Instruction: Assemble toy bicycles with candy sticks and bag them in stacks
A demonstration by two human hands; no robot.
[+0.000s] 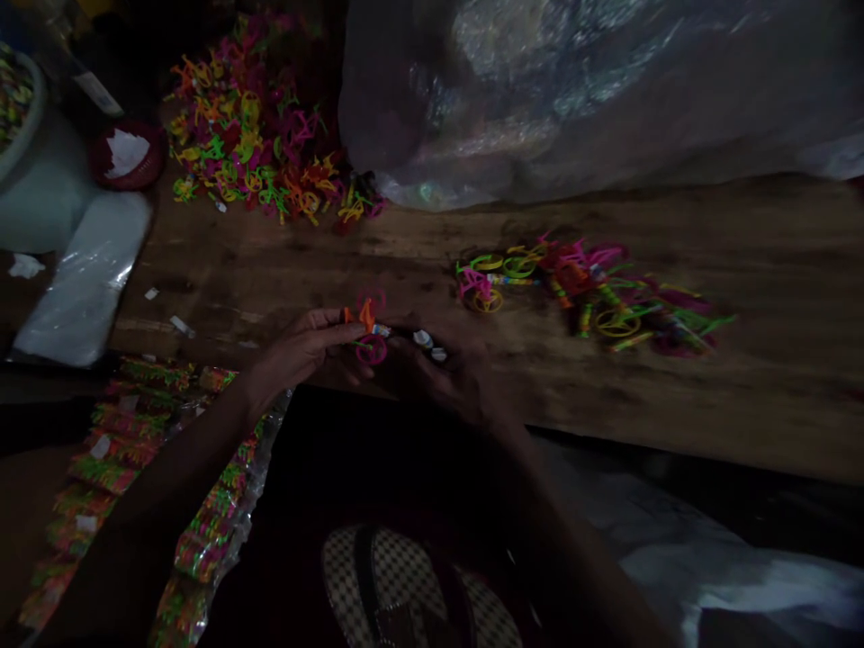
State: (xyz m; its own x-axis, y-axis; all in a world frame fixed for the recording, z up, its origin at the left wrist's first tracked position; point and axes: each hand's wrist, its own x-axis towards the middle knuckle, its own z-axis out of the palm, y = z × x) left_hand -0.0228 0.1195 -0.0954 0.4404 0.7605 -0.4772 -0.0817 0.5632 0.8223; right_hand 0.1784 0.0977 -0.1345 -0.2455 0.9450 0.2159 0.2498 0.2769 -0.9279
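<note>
My left hand (301, 353) pinches a small plastic toy bike (371, 350) with pink wheels and an orange part on top. A short printed tube (382, 330) sticks out of the toy toward my right hand (451, 371). That hand is closed, its fingertips close to the tube; whether they touch it is too dark to tell. Small white-ended pieces (423, 339) show between its fingers. Right of my hands, a row of similar colourful toy bikes (573, 279) lies on the wooden table (405, 238), some with printed tubes in them.
A large heap of bright plastic parts (253, 135) sits at the back left. Beside it are a dark red bowl (149, 160) with white paper, a pale bucket (40, 198) and clear plastic bags (85, 274). Filled packets (226, 495) hang below. A big plastic sack (573, 108) lies behind.
</note>
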